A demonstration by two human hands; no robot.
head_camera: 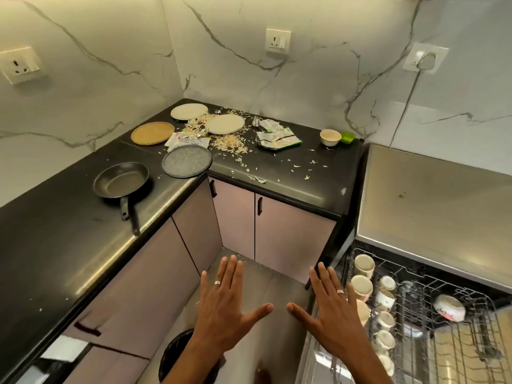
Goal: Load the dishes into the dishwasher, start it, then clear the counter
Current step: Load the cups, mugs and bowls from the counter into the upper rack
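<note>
Holding both hands flat and empty over the floor, your left hand (221,309) and right hand (332,311) grasp nothing. Dirty plates, among them a grey plate (186,161) overhanging the countertop's (291,173) inner corner, look rigid, breakable and slick, so grip rims; the frying pan (121,179) by its handle, probably heavier.

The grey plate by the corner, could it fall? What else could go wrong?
Maybe. The grey plate pokes slightly past the counter edge, so a bump might tip it off. The frying pan handle also sticks out over the edge. Loose scraps could scatter to the floor when plates get lifted.
</note>
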